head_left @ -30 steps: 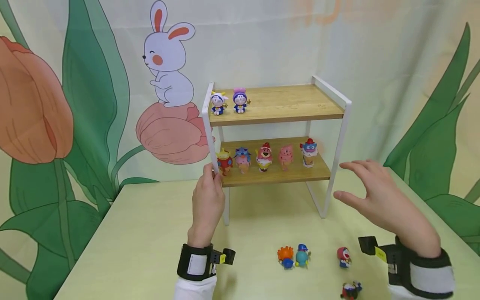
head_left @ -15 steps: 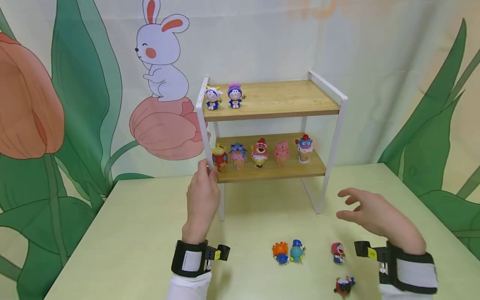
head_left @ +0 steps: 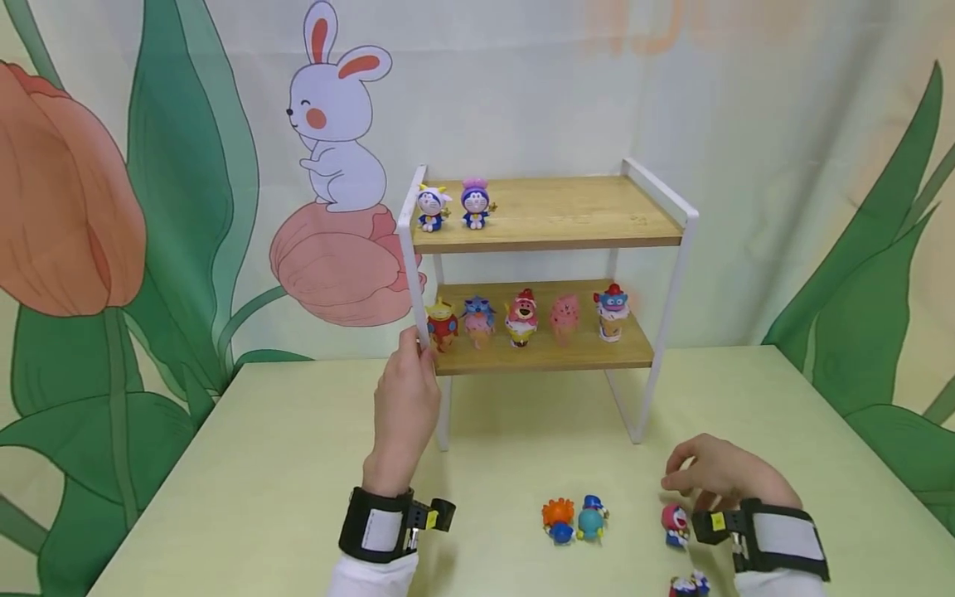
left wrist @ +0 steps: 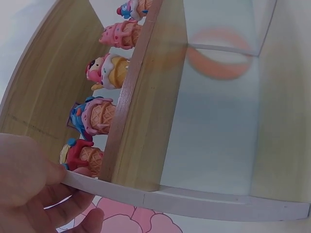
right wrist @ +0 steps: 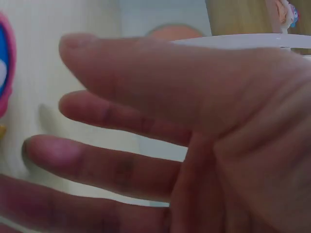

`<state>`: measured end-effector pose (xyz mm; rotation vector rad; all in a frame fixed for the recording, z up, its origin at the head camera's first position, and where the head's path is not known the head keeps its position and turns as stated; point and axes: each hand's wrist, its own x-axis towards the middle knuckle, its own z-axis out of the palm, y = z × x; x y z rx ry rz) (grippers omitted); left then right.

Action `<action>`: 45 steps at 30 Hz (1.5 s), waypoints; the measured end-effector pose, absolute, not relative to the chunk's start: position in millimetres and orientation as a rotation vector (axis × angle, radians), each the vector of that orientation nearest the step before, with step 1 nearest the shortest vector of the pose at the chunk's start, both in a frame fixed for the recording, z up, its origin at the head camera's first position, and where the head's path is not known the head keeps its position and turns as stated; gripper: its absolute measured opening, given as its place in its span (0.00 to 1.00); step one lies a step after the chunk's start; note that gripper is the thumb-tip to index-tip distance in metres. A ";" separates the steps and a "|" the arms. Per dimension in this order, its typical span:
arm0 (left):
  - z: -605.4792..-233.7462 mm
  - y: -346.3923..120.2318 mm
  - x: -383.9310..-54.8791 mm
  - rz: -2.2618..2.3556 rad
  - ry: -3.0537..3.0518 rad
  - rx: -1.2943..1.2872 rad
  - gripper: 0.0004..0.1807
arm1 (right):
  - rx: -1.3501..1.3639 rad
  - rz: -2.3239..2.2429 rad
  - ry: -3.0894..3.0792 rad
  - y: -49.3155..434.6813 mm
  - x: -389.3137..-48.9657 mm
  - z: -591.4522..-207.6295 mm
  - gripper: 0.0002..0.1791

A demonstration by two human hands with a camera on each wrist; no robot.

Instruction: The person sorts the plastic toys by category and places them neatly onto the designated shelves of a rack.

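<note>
My left hand (head_left: 405, 406) grips the white front left post (left wrist: 194, 198) of a small two-tier shelf (head_left: 567, 207), its fingers curled round the post in the left wrist view. Low over the table, my right hand (head_left: 727, 473) hovers with bent, spread fingers beside a small pink-hooded figurine (head_left: 675, 526). Between the thumb and fingers nothing is held in the right wrist view, where part of a pink and blue figurine (right wrist: 6, 68) shows at the left edge. A dark red and blue figurine (head_left: 688, 585) lies nearer, cut off by the frame.
An orange-topped figurine (head_left: 559, 521) and a teal one (head_left: 592, 520) lie before the shelf. Two blue cat figurines, one in a purple hood (head_left: 475, 204), stand on the top board's left. Several ice-cream-cone figurines (head_left: 521, 318) line the lower board. A printed curtain (head_left: 522, 91) hangs behind.
My right hand has come down from beside the shelf's right leg to just by the pink-hooded figurine. The left hand keeps its grip on the post. The head view has shifted slightly.
</note>
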<state>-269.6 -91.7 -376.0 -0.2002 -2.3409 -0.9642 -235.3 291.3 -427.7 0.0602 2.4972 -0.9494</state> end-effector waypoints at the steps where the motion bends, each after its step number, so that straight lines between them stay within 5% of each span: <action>1: -376.8 -91.7 -269.0 -0.951 -2.337 -0.203 0.14 | 0.059 -0.940 2.492 290.9 -235.0 -430.1 0.11; 45: -378.2 -90.5 -267.0 -0.939 -2.325 -0.192 0.12 | -0.006 -1.048 2.415 265.8 -235.6 -429.0 0.06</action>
